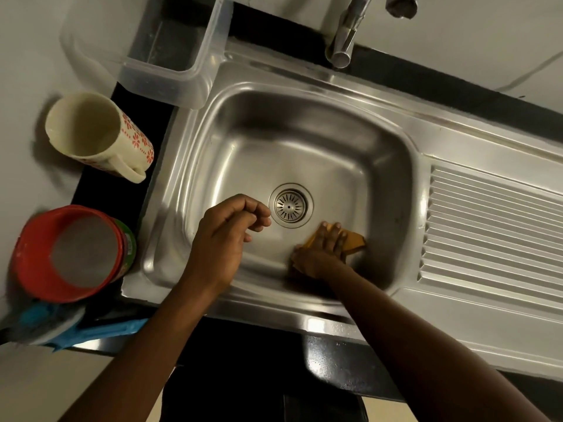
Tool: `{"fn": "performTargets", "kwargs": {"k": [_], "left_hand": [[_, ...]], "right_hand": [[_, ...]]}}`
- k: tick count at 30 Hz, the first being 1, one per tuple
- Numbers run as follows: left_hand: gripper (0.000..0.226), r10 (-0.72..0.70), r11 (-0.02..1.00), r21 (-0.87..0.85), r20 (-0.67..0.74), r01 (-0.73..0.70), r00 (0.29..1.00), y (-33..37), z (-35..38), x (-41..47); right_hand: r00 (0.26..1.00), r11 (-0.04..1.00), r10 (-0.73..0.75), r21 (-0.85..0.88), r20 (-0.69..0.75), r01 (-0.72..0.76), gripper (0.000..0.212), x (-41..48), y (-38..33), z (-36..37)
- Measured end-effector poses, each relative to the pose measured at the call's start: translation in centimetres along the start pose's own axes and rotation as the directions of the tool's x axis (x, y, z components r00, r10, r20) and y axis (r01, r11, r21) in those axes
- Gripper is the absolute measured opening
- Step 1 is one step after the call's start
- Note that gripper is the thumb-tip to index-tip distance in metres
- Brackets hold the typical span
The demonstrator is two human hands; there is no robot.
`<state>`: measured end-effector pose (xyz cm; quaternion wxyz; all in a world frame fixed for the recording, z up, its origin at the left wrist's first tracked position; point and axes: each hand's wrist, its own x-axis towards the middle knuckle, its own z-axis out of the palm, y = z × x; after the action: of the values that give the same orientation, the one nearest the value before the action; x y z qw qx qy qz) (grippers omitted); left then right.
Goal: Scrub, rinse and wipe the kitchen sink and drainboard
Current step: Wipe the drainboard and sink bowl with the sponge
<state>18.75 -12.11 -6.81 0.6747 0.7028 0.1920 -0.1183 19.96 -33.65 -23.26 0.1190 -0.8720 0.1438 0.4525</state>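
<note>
The stainless steel sink (243, 141) fills the middle of the head view, its round drain strainer (291, 205) near the bowl's centre. The ribbed drainboard (487, 226) lies to its right. My right hand (323, 254) presses an orange-yellow cloth (355, 240) flat against the bowl's floor, just right of and nearer than the drain, fingers spread straight over it. My left hand (225, 236) hovers over the bowl left of the drain, its fingers loosely curled and holding nothing.
The tap spout (344, 35) hangs over the sink's back rim. A clear plastic tub (170, 56) sits at the back left. A cream floral jug (100, 132) and a red container (73, 254) stand left of the sink, with blue items (91, 330) below them.
</note>
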Motion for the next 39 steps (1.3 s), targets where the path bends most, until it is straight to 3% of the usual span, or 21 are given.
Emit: {"fn": "performTargets", "kwargs": {"k": [4, 9, 15, 19, 21, 24, 26, 28, 31, 34, 37, 39], "left_hand": [[0.029, 0.001, 1.0, -0.006, 0.005, -0.001, 1.0, -0.1, 0.0, 0.2], [0.029, 0.003, 1.0, -0.004, 0.01, -0.003, 1.0, -0.2, -0.2, 0.2], [0.029, 0.011, 1.0, -0.014, 0.014, -0.011, 1.0, -0.3, -0.3, -0.2], [0.029, 0.016, 1.0, -0.006, 0.011, -0.016, 1.0, -0.4, -0.6, -0.5], [0.03, 0.014, 1.0, -0.004, 0.009, -0.014, 1.0, -0.5, -0.7, -0.5], [0.03, 0.009, 1.0, 0.0, 0.014, -0.009, 1.0, -0.6, -0.7, -0.6], [0.03, 0.011, 1.0, 0.005, 0.021, -0.011, 1.0, -0.5, -0.7, -0.7], [0.03, 0.009, 1.0, 0.006, 0.019, -0.01, 1.0, -0.5, -0.7, -0.7], [0.03, 0.004, 1.0, 0.015, 0.018, -0.005, 1.0, -0.6, -0.9, -0.8], [0.03, -0.003, 1.0, 0.017, 0.019, 0.003, 1.0, -0.7, -0.9, -0.8], [0.03, 0.001, 1.0, 0.013, 0.026, -0.002, 1.0, -0.5, -0.7, -0.8], [0.03, 0.013, 1.0, 0.009, 0.026, -0.013, 1.0, -0.4, -0.7, -0.7]], "right_hand": [[1.0, 0.998, -0.023, -0.064, -0.012, 0.022, 0.129, 0.5, 0.1, -0.4], [0.985, 0.993, -0.086, -0.087, -0.148, 0.074, 0.093, 1.7, -0.6, -4.0], [0.952, 0.923, -0.191, -0.373, -0.239, 0.091, 0.056, 0.8, -0.1, -9.1], [0.836, 0.912, -0.303, -0.393, -0.458, 0.115, 0.044, 0.0, 1.0, -8.6], [0.847, 0.953, -0.244, -0.278, -0.472, 0.119, 0.046, -0.4, 1.4, -7.7], [0.969, 0.99, -0.055, -0.139, -0.242, 0.021, 0.08, -0.8, 1.8, -6.5], [0.987, 0.986, -0.05, -0.166, -0.153, 0.024, 0.108, -1.0, 1.8, -5.8], [0.978, 0.978, -0.092, -0.203, -0.187, 0.053, 0.121, -1.1, 1.5, -5.1], [0.923, 0.951, -0.166, -0.305, -0.346, 0.056, 0.121, -1.5, 1.5, -5.3], [0.948, 0.887, -0.16, -0.461, -0.274, 0.017, 0.13, -1.6, 1.8, -6.4], [0.969, 0.862, -0.139, -0.507, -0.206, 0.016, 0.107, -0.7, 2.2, -8.2], [0.95, 0.886, -0.157, -0.463, -0.269, 0.015, 0.084, 0.0, 2.3, -10.0]]}}
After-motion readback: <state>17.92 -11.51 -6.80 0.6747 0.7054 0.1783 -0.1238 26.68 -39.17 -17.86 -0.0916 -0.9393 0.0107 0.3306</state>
